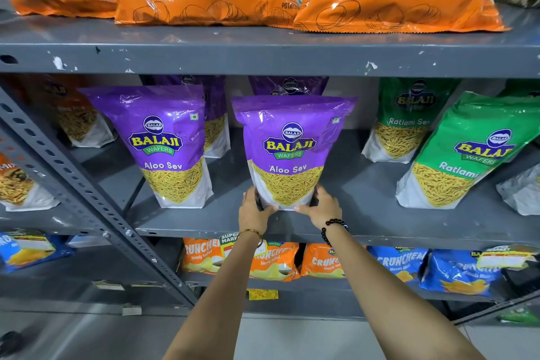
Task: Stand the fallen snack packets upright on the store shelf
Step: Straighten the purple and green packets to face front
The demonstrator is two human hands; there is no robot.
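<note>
Grey metal shelf in a store, with four purple Aloo Sev packets: front packet upright at center, one at 9 o'clock, two behind, half hidden. Two green packets at 3 o'clock. Left hand and right hand hugging the front packet's bottom corners.

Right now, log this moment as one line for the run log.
step: standing packet | left hand + right hand: gripping base of purple Aloo Sev packet | packet: upright on middle shelf | neighbouring purple packet: upright
</note>
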